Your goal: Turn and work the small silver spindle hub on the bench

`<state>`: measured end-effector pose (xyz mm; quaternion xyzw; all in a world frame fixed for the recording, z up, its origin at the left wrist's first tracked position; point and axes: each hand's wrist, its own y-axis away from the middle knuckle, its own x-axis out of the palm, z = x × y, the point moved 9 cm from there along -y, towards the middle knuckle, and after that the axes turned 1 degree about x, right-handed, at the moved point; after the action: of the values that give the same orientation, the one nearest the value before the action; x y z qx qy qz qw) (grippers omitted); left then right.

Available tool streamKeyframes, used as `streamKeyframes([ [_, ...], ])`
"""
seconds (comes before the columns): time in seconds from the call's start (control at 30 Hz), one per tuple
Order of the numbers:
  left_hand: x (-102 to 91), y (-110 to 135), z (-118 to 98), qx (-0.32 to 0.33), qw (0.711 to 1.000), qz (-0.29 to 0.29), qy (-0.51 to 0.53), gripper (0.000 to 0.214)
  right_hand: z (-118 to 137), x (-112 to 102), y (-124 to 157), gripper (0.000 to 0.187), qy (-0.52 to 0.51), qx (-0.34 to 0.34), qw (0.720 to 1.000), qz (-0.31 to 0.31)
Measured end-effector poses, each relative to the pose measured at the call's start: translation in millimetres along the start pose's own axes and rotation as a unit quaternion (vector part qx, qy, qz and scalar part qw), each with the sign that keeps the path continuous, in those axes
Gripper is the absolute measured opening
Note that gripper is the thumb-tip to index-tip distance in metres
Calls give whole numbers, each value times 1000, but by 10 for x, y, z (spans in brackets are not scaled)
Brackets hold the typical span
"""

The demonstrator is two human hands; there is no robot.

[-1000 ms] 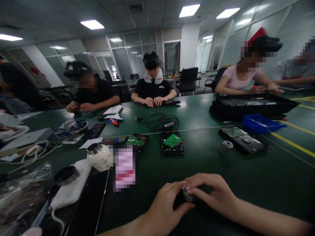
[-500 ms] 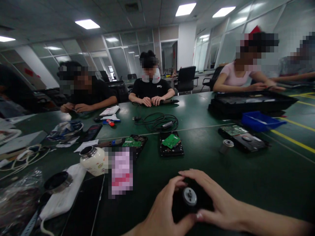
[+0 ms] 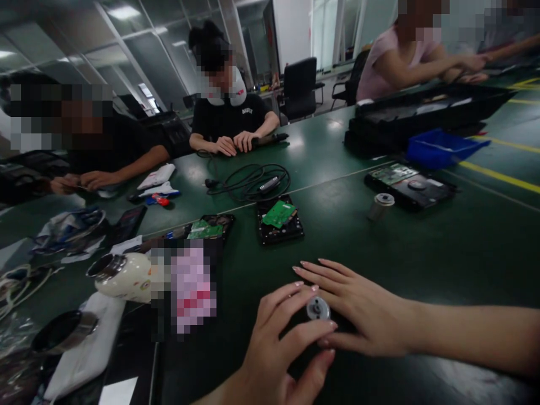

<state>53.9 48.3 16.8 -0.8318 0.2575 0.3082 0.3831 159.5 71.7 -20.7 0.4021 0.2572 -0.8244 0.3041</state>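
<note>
A small silver cylinder that looks like a motor (image 3: 318, 309) stands on the green table between my two hands, its round end facing up. My left hand (image 3: 284, 332) curves beside it with fingers apart, its fingertips around the near and far sides of the top. Whether they touch it I cannot tell. My right hand (image 3: 358, 304) lies low over the table on the other side, fingers stretched out and spread, thumb close to the cylinder's base. A second silver cylinder (image 3: 381, 207) of similar look stands farther off to the right.
Hard drives with green circuit boards (image 3: 279, 214) lie ahead. A coiled black cable (image 3: 257, 183), a blue bin (image 3: 445, 147) and a black tray (image 3: 426, 115) are beyond. To the left are a cream jar (image 3: 130, 275) and a white slab (image 3: 86, 349). Several people sit around the table.
The view has tilted down and turned. My right hand has flattened, its fingers now stretched out. My left fingers have spread and come closer around the cylinder's top.
</note>
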Motion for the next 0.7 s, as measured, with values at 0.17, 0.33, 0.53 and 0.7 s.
streamKeyframes([
  [0.17,95,9,9,17,997,50,-47,46,-9,28,-13,71,10,7,1000,10],
  [0.33,104,5,5,18,997,41,-55,50,-9,22,-33,74,14,6,1000,9],
  [0.53,94,-21,-5,35,996,40,-76,47,7,0,-45,69,22,6,1000,14],
  [0.7,102,10,-16,43,996,34,-70,49,17,3,-43,68,29,4,999,15],
])
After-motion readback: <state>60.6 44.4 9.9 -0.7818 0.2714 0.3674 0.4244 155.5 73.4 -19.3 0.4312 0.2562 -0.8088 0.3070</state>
